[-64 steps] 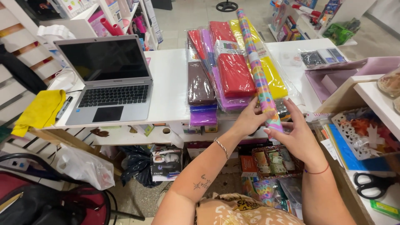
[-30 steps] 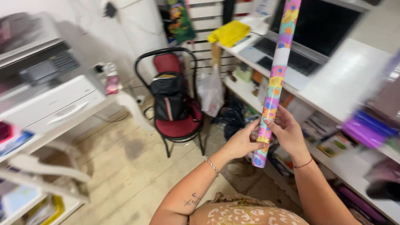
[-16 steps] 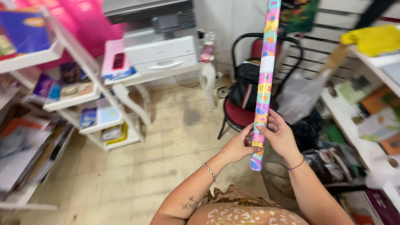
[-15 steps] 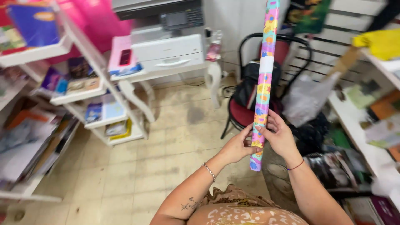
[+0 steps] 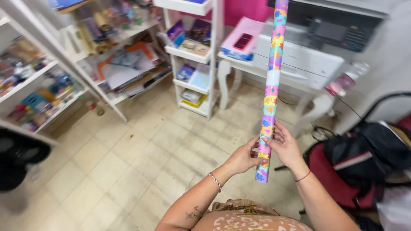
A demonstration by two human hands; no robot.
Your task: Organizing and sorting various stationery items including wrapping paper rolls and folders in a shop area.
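Two bare hands hold one long roll of wrapping paper (image 5: 271, 92) upright in front of the person, out over a pale tiled floor (image 5: 128, 162). The roll is printed with bright patches of pink, yellow, blue and purple, with a plain white band about midway up. Its top runs out of view at the upper edge; its bottom end hangs free just below the hands.

The left hand (image 5: 244, 157) curls around the lower part of the roll from one side, a thin bracelet on its wrist. The right hand (image 5: 286, 147) wraps the same stretch from the other side, fingers (image 5: 274, 137) pressed to the paper, a red thread around the wrist. Both are closed on the roll, touching it near its foot.

By its look, the roll should be light and fairly stiff along its length, yet easy to dent or crease if squeezed hard. The surface appears glossy, so it may slip through a loose grip. Held this low, the tall upper part could sway; a hold nearer the middle would likely steady it better.

Behind the roll stand white shelves (image 5: 192, 51) crowded with books and stationery, and a white printer (image 5: 312, 51) on a small table. A black and red bag (image 5: 364, 158) sits on a chair to the right.
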